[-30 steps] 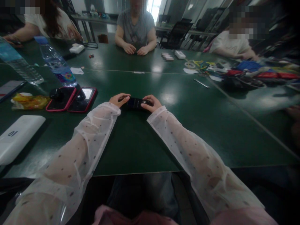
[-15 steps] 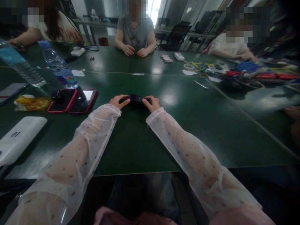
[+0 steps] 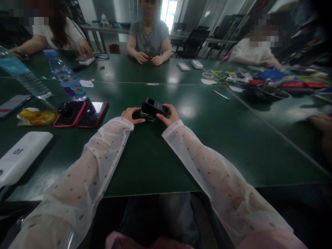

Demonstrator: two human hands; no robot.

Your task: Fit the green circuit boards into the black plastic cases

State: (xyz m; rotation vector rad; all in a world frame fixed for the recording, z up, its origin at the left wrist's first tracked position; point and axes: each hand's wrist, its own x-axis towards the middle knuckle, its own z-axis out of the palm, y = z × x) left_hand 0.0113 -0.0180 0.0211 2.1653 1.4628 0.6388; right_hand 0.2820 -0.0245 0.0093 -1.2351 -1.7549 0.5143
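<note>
Between my hands, low over the green table (image 3: 150, 166), a black casing (image 3: 155, 106) is tilted up at its left side. Under it shows a thin part with a circuit-board look (image 3: 148, 118). My right hand (image 3: 168, 116) grips the right end of the casing, thumb in front. My left hand (image 3: 132, 115) holds the left end of the thin lower part between thumb and fingers. At the left the two pieces stand apart; whether they touch at the right is hidden.
Left lie two red-edged phones (image 3: 92, 114), a yellow packet (image 3: 37, 117), a white power bank (image 3: 24, 155) and two bottles (image 3: 67, 77). Cables and tools (image 3: 280, 81) are heaped at right. Across the table people sit, one in grey (image 3: 149, 38).
The black casing has tilted and risen off the thin lower part, which now shows. My right hand has moved slightly with the casing. Across the table at left, a person's hand has moved onto a white device.
</note>
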